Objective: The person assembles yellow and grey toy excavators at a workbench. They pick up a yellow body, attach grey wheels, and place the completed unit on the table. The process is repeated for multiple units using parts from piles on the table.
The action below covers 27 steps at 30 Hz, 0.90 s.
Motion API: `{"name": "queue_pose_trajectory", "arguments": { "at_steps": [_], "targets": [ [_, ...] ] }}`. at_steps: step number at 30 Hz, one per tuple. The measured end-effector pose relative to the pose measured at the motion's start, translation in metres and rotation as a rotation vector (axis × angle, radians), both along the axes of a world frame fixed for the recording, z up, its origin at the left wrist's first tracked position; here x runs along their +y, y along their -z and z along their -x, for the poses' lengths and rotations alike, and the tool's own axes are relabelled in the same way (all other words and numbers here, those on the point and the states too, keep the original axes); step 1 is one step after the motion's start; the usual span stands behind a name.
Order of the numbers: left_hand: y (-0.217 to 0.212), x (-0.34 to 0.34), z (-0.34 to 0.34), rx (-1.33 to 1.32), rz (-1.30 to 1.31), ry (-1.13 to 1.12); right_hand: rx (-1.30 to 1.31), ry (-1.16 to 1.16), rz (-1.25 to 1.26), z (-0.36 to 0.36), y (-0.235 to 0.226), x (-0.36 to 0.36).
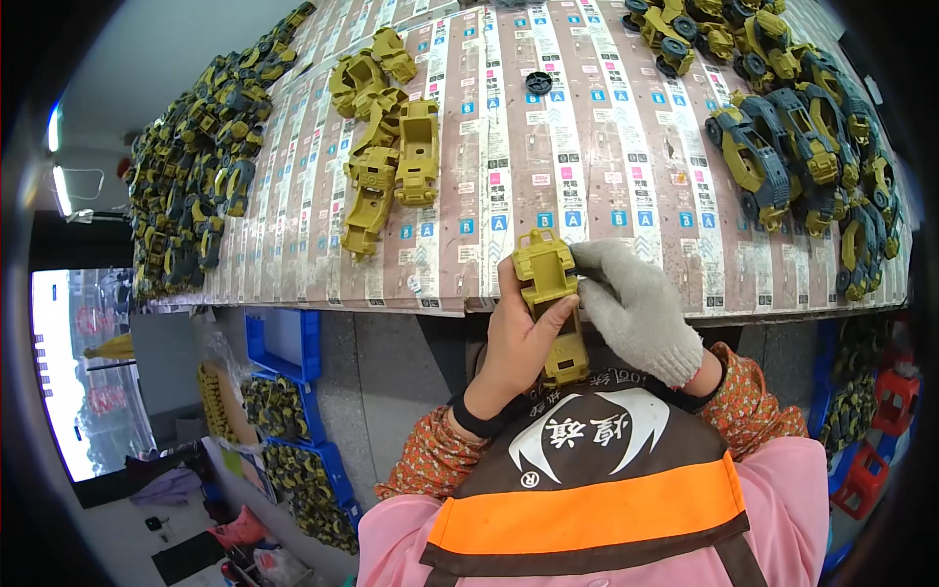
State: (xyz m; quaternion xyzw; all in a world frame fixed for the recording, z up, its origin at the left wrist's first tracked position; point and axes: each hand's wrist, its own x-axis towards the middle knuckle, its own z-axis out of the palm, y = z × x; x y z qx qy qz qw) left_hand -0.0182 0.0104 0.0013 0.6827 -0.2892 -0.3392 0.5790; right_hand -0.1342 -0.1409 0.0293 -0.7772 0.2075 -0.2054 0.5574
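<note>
An olive-yellow plastic toy car body (548,269) is held upright in front of me, just over the table's near edge. My bare left hand (514,338) is closed around it, thumb across its middle. My right hand (638,311), in a whitish knitted glove, has its bent fingers against the toy's right side; what lies under the fingertips is hidden. Farther off to the left, several loose olive-yellow car bodies (418,152) lie in a small cluster. One black toy wheel (538,83) rests by itself toward the far side of the table.
The table (528,186) is covered with printed sheets. Toy cars in olive and dark grey are heaped along its left edge (201,176) and at the right (782,147). Below at left stand blue crates (284,347), some filled with parts; red stools (861,479) are at lower right.
</note>
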Motion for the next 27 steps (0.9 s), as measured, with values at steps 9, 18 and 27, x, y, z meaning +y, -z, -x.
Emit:
{"name": "queue_pose_trajectory", "arguments": {
  "at_steps": [9,18,27],
  "targets": [
    [0.018,0.002,-0.003,-0.003,0.058,0.096,0.028,-0.007,0.218,0.002,0.001,-0.006],
    [0.018,-0.004,-0.013,-0.113,-0.005,0.203,0.233,-0.101,0.037,-0.002,0.0,-0.014],
    [0.025,-0.008,-0.015,0.069,0.124,0.07,0.249,-0.174,0.196,-0.031,-0.009,-0.03]
  ]
}}
